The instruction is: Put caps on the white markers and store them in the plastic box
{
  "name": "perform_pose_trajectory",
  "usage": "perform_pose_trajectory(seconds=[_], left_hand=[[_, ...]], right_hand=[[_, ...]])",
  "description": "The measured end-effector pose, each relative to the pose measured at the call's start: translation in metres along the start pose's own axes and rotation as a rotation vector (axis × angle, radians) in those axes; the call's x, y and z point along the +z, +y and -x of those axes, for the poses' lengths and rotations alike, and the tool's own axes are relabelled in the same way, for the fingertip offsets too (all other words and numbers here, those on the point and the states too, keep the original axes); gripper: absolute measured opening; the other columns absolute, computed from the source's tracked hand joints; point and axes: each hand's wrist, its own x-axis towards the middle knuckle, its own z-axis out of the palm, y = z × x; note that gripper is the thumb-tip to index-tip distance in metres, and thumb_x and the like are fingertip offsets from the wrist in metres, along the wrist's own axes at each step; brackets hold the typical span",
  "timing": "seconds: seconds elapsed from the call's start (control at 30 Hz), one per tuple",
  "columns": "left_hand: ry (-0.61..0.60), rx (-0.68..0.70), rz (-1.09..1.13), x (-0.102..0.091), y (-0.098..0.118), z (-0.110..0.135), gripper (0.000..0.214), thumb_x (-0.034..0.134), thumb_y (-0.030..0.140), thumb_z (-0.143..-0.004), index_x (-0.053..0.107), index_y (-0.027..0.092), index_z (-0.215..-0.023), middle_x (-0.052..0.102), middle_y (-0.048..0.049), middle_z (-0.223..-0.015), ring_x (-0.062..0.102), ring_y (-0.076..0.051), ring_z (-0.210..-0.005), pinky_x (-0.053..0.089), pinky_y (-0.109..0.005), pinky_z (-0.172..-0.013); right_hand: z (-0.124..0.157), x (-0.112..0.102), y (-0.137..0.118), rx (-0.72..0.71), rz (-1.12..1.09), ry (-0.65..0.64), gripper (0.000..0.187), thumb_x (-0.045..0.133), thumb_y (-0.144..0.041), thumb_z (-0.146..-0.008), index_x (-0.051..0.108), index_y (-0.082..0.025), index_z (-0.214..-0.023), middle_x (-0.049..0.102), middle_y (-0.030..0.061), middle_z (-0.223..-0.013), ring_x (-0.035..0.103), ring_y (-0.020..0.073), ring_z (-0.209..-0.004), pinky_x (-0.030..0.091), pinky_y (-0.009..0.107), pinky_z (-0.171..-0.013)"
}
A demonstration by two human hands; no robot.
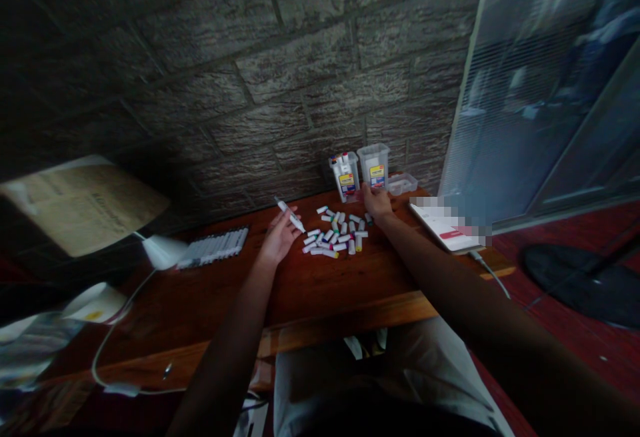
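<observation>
My left hand [281, 237] is closed around a white marker [290, 215], which slants across the fingers with one end pointing up and left. Beside it on the wooden table lies a loose pile of short white marker caps [343, 237] with coloured ends. My right hand [376, 202] is at the base of a clear plastic container [374, 150] with a yellow and blue label. Its fingertips are too dim and small to show whether they grip anything. Just left of that stands a second clear container [354, 167], with several white markers upright inside.
A row of white markers [215, 247] lies at the left. A clear plastic lid or tray [403, 184] sits behind my right hand, and a white tablet-like slab [445, 227] with a cable lies at the right. The lamp [163, 251] and a paper roll [97, 302] occupy the left end.
</observation>
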Motion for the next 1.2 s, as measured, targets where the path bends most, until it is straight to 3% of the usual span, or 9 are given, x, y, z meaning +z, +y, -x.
perform_pose_trajectory(seconds=[0.13,0.37,0.6,0.97,1.2], left_hand=[[0.001,0.004,-0.016,0.000,0.000,-0.001,0.020,0.076,0.032,-0.076,0.070,0.019,-0.092,0.068,-0.0005,-0.074,0.063,-0.012,-0.071,0.047,-0.024,-0.070],[0.012,-0.005,0.010,-0.001,0.000,-0.002,0.021,0.076,0.029,-0.075,0.071,0.018,-0.092,0.069,-0.0002,-0.074,0.062,-0.010,-0.067,0.047,-0.022,-0.067],[0.006,-0.005,-0.009,-0.003,0.000,-0.002,0.021,0.076,0.030,-0.076,0.070,0.018,-0.093,0.069,0.0000,-0.075,0.063,-0.010,-0.069,0.048,-0.022,-0.068],[0.019,0.003,-0.003,-0.001,0.000,-0.001,0.020,0.077,0.028,-0.074,0.070,0.018,-0.091,0.069,-0.0008,-0.074,0.063,-0.011,-0.069,0.048,-0.021,-0.064],[0.034,-0.014,-0.003,-0.001,-0.001,-0.001,0.024,0.081,0.027,-0.069,0.072,0.016,-0.089,0.069,-0.0008,-0.073,0.063,-0.011,-0.070,0.049,-0.021,-0.064]], right_hand=[[0.008,-0.004,-0.010,0.115,-0.014,0.013,0.050,0.039,-0.049,-0.095,0.076,-0.016,-0.088,0.074,0.0122,-0.086,0.069,0.0246,-0.088,0.050,0.030,-0.079],[0.013,-0.007,-0.017,0.097,0.002,-0.012,0.048,0.039,-0.047,-0.096,0.076,-0.017,-0.087,0.074,0.0122,-0.090,0.068,0.0252,-0.095,0.048,0.030,-0.083],[0.013,-0.006,-0.016,0.059,0.005,0.000,0.047,0.041,-0.045,-0.096,0.075,-0.018,-0.080,0.074,0.0097,-0.082,0.069,0.0233,-0.089,0.049,0.028,-0.080],[0.016,0.005,-0.014,0.089,-0.135,-0.134,0.048,0.040,-0.049,-0.095,0.074,-0.018,-0.085,0.074,0.0099,-0.080,0.070,0.0221,-0.078,0.051,0.031,-0.075],[0.017,0.006,-0.013,0.063,-0.136,-0.133,0.046,0.041,-0.050,-0.094,0.073,-0.020,-0.080,0.074,0.0092,-0.078,0.070,0.0229,-0.079,0.052,0.032,-0.074]])
